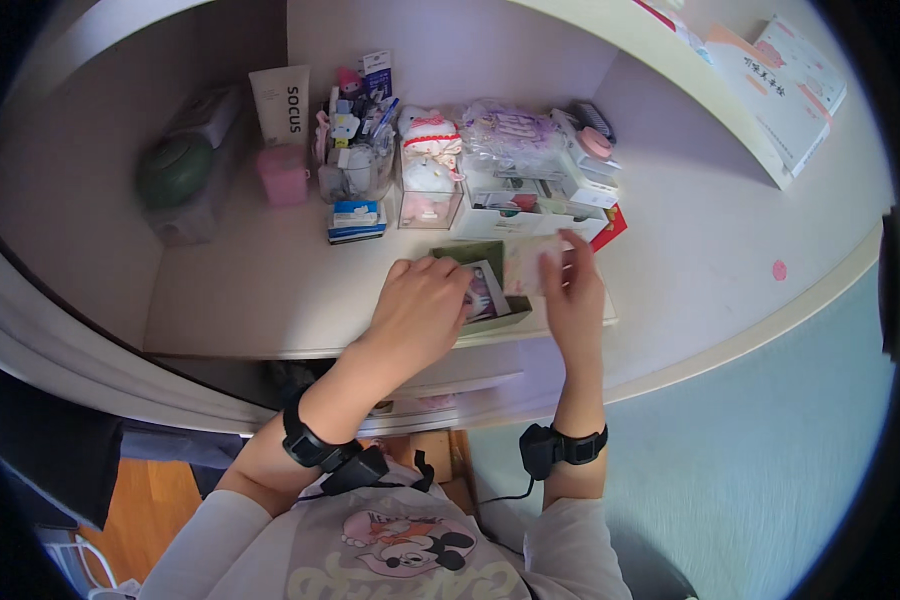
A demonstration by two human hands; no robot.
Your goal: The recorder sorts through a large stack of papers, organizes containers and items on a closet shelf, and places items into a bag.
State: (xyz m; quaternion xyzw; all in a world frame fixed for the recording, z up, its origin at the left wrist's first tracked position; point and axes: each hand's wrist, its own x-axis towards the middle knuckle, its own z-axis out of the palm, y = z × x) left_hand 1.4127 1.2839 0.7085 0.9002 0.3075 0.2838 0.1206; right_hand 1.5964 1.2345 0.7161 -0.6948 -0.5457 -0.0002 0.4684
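Note:
A shallow green box (517,318) sits near the front edge of the shelf, with small printed cards (485,290) inside. My left hand (420,305) reaches over the box's left side, fingers curled down onto it; its fingertips are partly hidden. Just above the box's right end, my right hand (575,285) pinches a pale, flower-patterned square packet (526,265) between thumb and fingers. Directly behind stands a white organizer box (540,226) holding flat items.
A clear case with plush toys (430,208), a stack of small blue-and-white boxes (356,222), a pink cup (284,175), a white tube (282,105) and a dark green round container (174,170) line the shelf. A purple plastic-wrapped pack (510,135) lies behind the organizer.

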